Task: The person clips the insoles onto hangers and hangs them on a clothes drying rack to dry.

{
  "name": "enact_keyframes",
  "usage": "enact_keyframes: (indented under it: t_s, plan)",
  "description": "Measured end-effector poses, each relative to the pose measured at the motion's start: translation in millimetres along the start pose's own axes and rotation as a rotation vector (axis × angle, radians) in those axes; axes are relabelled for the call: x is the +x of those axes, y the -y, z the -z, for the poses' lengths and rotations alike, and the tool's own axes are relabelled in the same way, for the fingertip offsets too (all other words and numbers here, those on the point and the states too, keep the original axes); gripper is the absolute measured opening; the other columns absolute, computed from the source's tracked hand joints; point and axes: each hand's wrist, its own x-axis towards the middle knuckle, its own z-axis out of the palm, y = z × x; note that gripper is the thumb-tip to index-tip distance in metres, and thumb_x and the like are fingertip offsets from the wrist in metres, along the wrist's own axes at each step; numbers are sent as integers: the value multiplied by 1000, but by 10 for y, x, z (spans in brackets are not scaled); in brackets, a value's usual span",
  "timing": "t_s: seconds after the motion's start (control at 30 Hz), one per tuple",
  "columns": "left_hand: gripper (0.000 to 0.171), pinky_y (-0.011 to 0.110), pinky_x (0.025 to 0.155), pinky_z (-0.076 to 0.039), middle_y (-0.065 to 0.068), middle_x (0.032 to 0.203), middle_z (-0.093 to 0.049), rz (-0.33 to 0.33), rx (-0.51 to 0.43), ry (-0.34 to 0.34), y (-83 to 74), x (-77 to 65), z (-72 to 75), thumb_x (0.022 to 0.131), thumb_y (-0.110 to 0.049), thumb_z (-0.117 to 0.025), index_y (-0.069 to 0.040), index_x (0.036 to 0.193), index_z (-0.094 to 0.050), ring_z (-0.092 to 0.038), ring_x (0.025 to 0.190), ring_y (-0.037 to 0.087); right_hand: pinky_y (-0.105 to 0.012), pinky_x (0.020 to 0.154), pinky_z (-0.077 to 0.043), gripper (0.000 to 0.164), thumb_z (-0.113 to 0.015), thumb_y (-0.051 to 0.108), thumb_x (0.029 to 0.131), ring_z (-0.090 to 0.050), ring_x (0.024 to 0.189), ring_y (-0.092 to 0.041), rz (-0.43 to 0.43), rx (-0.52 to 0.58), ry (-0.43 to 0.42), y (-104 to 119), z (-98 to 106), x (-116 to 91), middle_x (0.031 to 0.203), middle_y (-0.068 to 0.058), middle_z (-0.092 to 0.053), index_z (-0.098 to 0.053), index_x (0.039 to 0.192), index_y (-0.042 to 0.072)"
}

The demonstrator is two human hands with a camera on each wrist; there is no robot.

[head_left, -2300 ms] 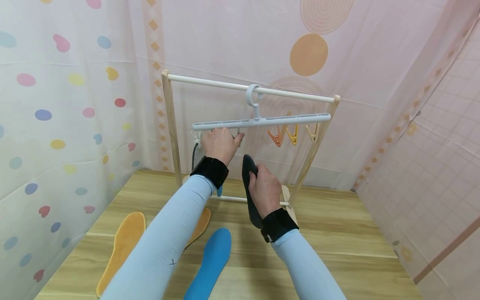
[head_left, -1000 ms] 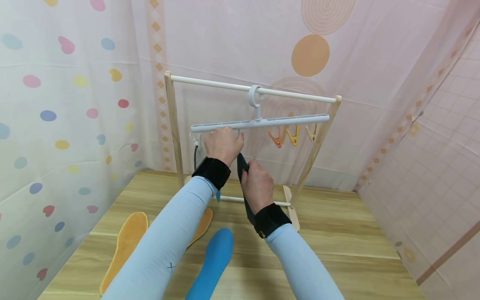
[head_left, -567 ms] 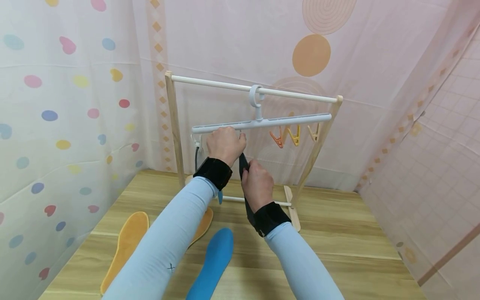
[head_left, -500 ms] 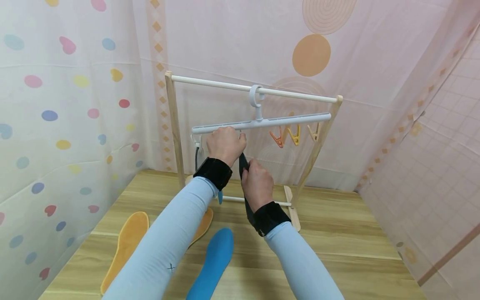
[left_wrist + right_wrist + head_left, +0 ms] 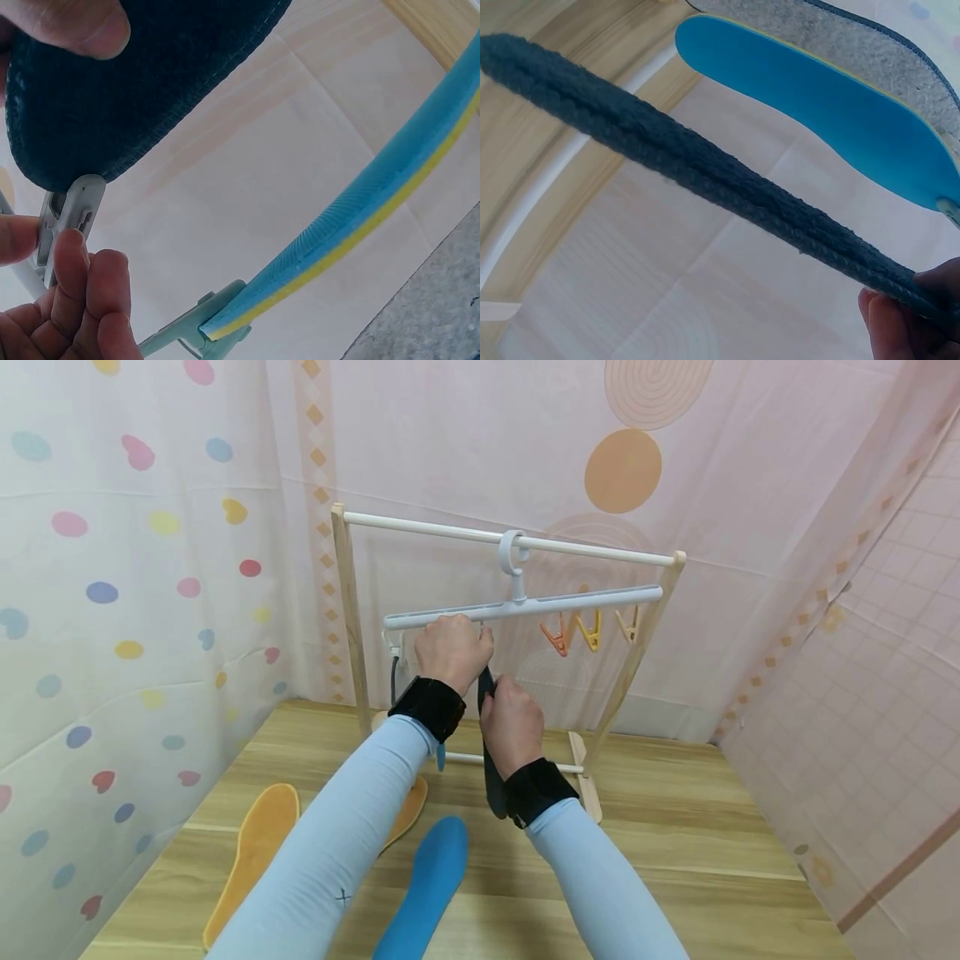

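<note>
In the head view, my left hand is just under the left half of a pale hanger. It pinches a grey clothespin, whose tip overlaps the rounded end of a dark blue insole in the left wrist view. My right hand grips that insole below, seen edge-on in the right wrist view. Beside it a bright blue insole with a yellow edge hangs from a green clothespin. How far the grey clothespin's jaws bite is partly hidden.
The hanger hooks over the white rail of a wooden rack. Orange, yellow and cream clothespins hang at right. A grey fuzzy insole hangs behind. Orange and blue insoles lie on the table.
The right hand has moved up and left, bringing the dark insole's top end to the clothespin in the left hand. Over the last half second, both hands have barely moved.
</note>
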Motion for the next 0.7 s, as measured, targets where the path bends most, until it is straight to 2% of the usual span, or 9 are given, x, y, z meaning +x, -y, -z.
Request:
enact_keyframes:
  t_s: [0.7]
  plan:
    - [48, 29, 38, -28, 0, 51, -36, -16, -1, -24, -5, -28, 20, 97, -32, -57, -10, 56, -50, -41, 43, 19, -35, 54, -50, 12, -66, 9, 94, -63, 60, -23, 0, 10, -3, 68, 36, 72, 72, -9, -62, -59, 86, 4]
